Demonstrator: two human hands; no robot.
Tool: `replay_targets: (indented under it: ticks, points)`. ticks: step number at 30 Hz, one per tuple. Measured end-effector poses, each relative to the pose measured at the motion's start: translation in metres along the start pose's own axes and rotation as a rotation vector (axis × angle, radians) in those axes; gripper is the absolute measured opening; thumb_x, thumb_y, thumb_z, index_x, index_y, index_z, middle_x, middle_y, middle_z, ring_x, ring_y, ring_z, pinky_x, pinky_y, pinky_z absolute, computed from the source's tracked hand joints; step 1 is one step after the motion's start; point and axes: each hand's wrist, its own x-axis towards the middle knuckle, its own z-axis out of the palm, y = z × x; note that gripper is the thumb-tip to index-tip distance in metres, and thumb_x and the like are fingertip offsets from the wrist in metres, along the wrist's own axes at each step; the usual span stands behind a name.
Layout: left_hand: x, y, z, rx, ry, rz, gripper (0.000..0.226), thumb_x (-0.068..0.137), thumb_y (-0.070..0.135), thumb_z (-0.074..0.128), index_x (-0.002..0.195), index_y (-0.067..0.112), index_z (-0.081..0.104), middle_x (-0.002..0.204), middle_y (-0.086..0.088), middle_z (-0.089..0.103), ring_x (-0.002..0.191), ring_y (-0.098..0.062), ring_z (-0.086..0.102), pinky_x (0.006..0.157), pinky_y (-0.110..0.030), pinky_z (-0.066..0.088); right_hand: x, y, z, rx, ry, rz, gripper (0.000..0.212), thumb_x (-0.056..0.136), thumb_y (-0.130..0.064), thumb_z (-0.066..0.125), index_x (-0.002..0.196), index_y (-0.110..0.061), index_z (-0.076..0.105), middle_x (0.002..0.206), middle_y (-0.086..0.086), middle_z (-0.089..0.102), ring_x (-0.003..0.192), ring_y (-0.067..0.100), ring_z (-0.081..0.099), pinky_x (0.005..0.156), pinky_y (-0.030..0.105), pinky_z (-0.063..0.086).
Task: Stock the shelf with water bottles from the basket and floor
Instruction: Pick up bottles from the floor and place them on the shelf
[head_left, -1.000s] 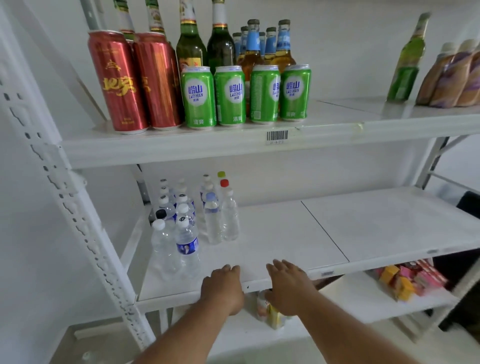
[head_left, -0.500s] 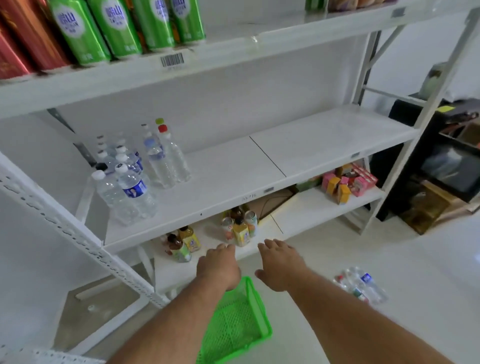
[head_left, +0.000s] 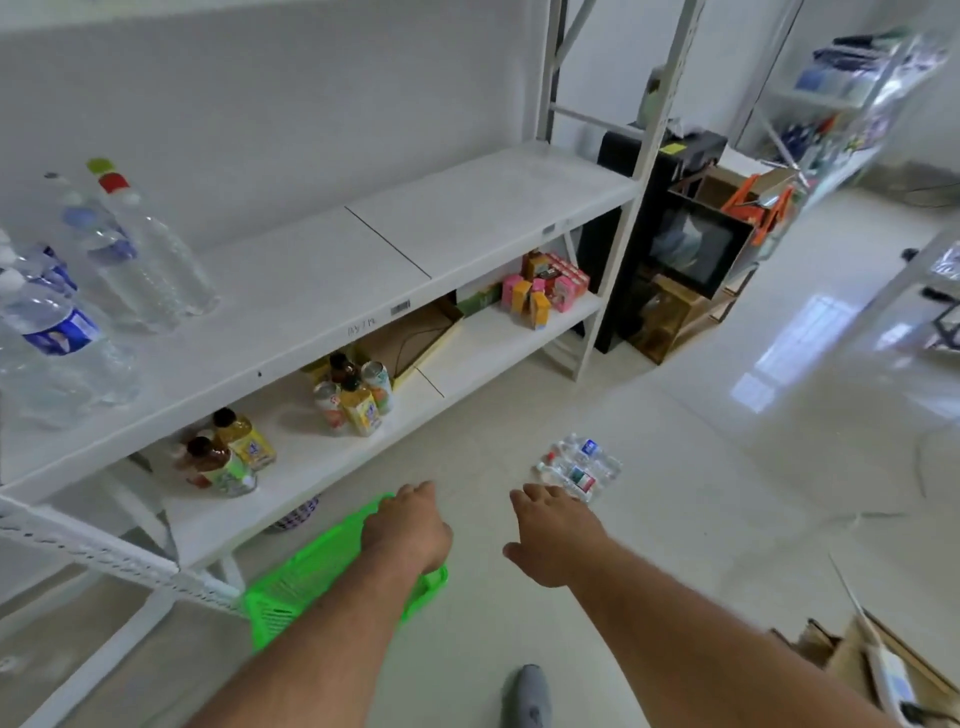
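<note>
Green mesh basket (head_left: 311, 577) noted on floor (head_left: 701, 493) below shelf's front edge, interior largely screened by left hand (head_left: 408, 525), so contents cannot be confirmed. Head view, sole view supplied: swung off middle shelf (head_left: 322, 291) within the last second and dropped toward floor; both hands lifted off shelf's front edge, where they rested a second ago, and now stretched out low. Left hand over basket's far rim, fingers loosely curled, nothing held. Right hand (head_left: 553, 538) spread and relaxed, empty, near but not touching loose water bottles (head_left: 579, 467) lying on floor. Stocked bottles (head_left: 130, 260) standing upright at shelf's left end; remainder of board bare toward right edge. Judged: placing step finished, next pickup begun, floor bottles the probable target. Risk judged: bottles lying on their sides liable to roll at first contact.
</note>
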Motion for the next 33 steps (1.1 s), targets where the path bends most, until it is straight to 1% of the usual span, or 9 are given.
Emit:
replay_targets:
  ticks: [5,8,13,17,21,24,28,33]
  points:
    - [-0.013,0.029,0.027,-0.021,-0.047,0.026,0.057,0.092,0.031,0.047,0.146,0.024,0.033,0.147,-0.002,0.04,0.13,-0.028,0.045,0.099,-0.04,0.043,-0.023,0.032,0.017,0.022,-0.032,0.064,0.059,0.091,-0.049,0.056,0.138,-0.015,0.043,0.141,0.005,0.047,0.132,0.029,0.042,0.105,0.041,0.038]
    - [-0.014,0.05,0.032,-0.014,-0.057,0.037,0.054,0.092,0.029,0.047,0.144,0.023,0.035,0.146,-0.002,0.041,0.129,-0.028,0.045,0.098,-0.039,0.043,-0.028,0.055,0.02,0.036,-0.036,0.077,0.058,0.093,-0.05,0.055,0.137,-0.015,0.043,0.141,0.004,0.046,0.132,0.028,0.041,0.103,0.04,0.039]
    - [-0.003,0.1,0.032,-0.01,-0.069,0.036,0.056,0.092,0.029,0.045,0.146,0.023,0.033,0.147,-0.002,0.039,0.13,-0.028,0.043,0.097,-0.039,0.043,-0.025,0.103,0.017,0.07,-0.043,0.084,0.058,0.093,-0.05,0.053,0.138,-0.015,0.042,0.143,0.004,0.045,0.133,0.028,0.041,0.103,0.041,0.04]
    - [0.01,0.163,0.034,0.004,-0.085,0.019,0.056,0.092,0.031,0.045,0.146,0.023,0.032,0.147,-0.003,0.039,0.13,-0.028,0.042,0.098,-0.04,0.042,-0.019,0.167,0.005,0.091,-0.031,0.093,0.055,0.093,-0.051,0.053,0.134,-0.015,0.044,0.14,0.004,0.048,0.129,0.028,0.044,0.101,0.04,0.041]
    - [0.021,0.222,0.039,0.002,-0.093,0.003,0.058,0.092,0.033,0.045,0.148,0.024,0.03,0.148,-0.003,0.038,0.13,-0.028,0.042,0.098,-0.041,0.043,-0.012,0.231,-0.012,0.094,-0.013,0.09,0.063,0.094,-0.051,0.053,0.144,-0.016,0.038,0.147,0.005,0.043,0.133,0.028,0.041,0.103,0.041,0.04]
    - [0.031,0.256,0.039,-0.009,-0.091,0.002,0.057,0.092,0.033,0.045,0.147,0.024,0.031,0.148,-0.003,0.038,0.129,-0.028,0.043,0.096,-0.041,0.044,-0.005,0.269,-0.024,0.082,-0.011,0.096,0.064,0.094,-0.051,0.053,0.145,-0.016,0.038,0.149,0.005,0.042,0.134,0.029,0.04,0.105,0.04,0.04]
    - [0.046,0.283,0.036,-0.032,-0.099,-0.009,0.06,0.092,0.034,0.046,0.149,0.024,0.029,0.149,-0.003,0.037,0.13,-0.029,0.043,0.098,-0.042,0.044,0.008,0.303,-0.035,0.075,-0.022,0.091,0.062,0.093,-0.052,0.053,0.142,-0.016,0.039,0.146,0.004,0.044,0.132,0.028,0.042,0.103,0.04,0.041]
    - [0.077,0.3,0.032,-0.052,-0.11,-0.032,0.061,0.092,0.034,0.046,0.149,0.024,0.029,0.149,-0.004,0.037,0.13,-0.029,0.043,0.098,-0.041,0.043,0.038,0.329,-0.043,0.086,-0.039,0.079,0.06,0.093,-0.051,0.054,0.141,-0.017,0.04,0.146,0.003,0.044,0.132,0.027,0.043,0.103,0.04,0.041]
